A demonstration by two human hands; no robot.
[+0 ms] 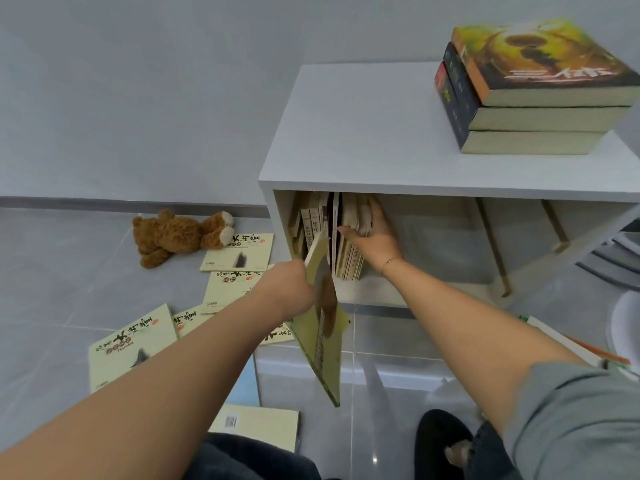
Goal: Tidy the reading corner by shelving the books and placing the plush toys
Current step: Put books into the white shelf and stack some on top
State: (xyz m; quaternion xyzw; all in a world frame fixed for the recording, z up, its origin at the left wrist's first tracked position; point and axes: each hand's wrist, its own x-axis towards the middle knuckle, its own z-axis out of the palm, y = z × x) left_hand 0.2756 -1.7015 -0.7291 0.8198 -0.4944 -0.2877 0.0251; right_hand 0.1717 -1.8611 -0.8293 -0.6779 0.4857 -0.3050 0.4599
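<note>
Both arms reach up from the bottom corners of the frame toward the white shelf unit (346,188) at centre right. Left arm comes in from the lower left, and the left hand (287,289) near the middle has its fingers wrapped around the top edge of a yellow-green book (320,327). The book hangs tilted, its upper corner just at the mouth of the cubby and its lower end out over the floor.

Right arm, with a grey sleeve (571,417) pushed up, comes in from the lower right. The right hand (372,233) is inside the cubby, fingers fairly straight and pressed against the side of the row of upright books (332,237) at the cubby's left end, thumb at the front.

Further left, several cream books (131,348) lie flat on the grey floor, and a brown teddy bear (173,235) lies on its side near the wall. At upper right, three thick books (526,91) are stacked on the shelf unit's top.
</note>
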